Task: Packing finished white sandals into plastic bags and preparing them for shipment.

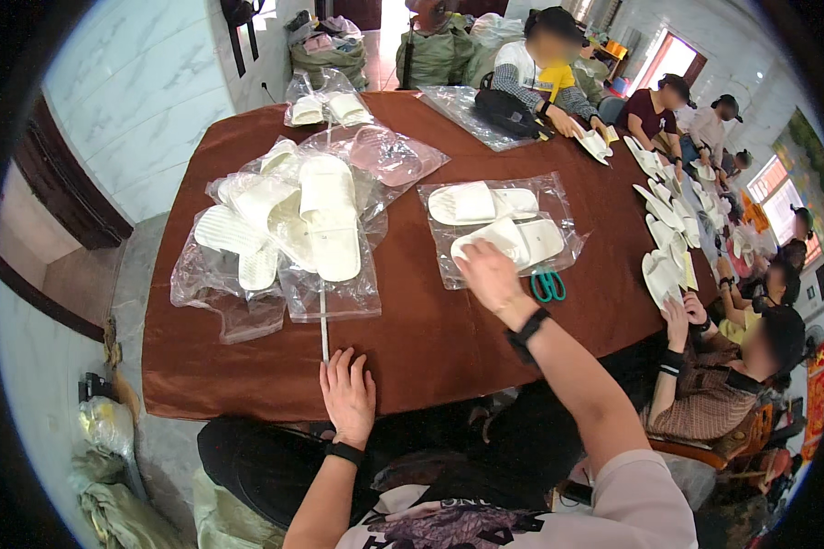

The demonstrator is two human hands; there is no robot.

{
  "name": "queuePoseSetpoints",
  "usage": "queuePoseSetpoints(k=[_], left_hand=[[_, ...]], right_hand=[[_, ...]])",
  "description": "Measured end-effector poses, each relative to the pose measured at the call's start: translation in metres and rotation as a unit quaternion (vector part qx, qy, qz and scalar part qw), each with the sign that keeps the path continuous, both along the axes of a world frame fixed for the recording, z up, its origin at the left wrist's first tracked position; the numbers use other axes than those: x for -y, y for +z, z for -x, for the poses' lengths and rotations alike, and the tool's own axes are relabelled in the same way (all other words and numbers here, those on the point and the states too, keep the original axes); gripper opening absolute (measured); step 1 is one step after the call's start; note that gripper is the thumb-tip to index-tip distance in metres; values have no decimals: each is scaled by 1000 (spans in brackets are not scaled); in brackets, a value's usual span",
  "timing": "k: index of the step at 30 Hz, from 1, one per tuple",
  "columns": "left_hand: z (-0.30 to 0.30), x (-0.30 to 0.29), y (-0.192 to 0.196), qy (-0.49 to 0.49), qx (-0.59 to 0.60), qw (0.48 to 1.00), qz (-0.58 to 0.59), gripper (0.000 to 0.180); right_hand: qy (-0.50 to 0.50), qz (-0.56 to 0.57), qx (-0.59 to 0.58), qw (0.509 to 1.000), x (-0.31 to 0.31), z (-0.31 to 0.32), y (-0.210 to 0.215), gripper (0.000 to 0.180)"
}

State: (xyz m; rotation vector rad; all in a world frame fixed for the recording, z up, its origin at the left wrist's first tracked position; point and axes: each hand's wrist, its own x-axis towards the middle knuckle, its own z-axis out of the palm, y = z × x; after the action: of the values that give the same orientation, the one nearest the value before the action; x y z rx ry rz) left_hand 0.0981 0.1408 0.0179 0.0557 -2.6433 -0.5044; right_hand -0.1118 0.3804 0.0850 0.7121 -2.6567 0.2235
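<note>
A pair of white slippers [542, 240] lies side by side on a transparent plastic bag [572, 218] at the middle of the table. My right hand [493, 277] reaches over the nearer slipper, its fingers resting on the sole's left end. Close to that wrist are scissors with green handles [547, 286]; their blades are hidden. My left hand [348, 393] lies with fingers stretched at the table's front edge, beside the lower end of a thin white strip [324, 325]. Above it is a pile of white slippers [328, 197] in and on transparent bags.
Brown cloth covers the table [412, 366]. Pink slippers [375, 151] in a bag lie behind the pile. Several people sit along the right side, handling white slippers [661, 274]. A black bag [508, 112] lies at the far edge. Stuffed sacks [330, 59] stand beyond.
</note>
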Motion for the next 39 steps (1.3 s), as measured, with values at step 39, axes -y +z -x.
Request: queuePoseSetpoints(k=[39], left_hand=[[-6,14,-7,49,-136,908,-392,33]], right_hand=[[118,194,144,963,95,-41,19,18]])
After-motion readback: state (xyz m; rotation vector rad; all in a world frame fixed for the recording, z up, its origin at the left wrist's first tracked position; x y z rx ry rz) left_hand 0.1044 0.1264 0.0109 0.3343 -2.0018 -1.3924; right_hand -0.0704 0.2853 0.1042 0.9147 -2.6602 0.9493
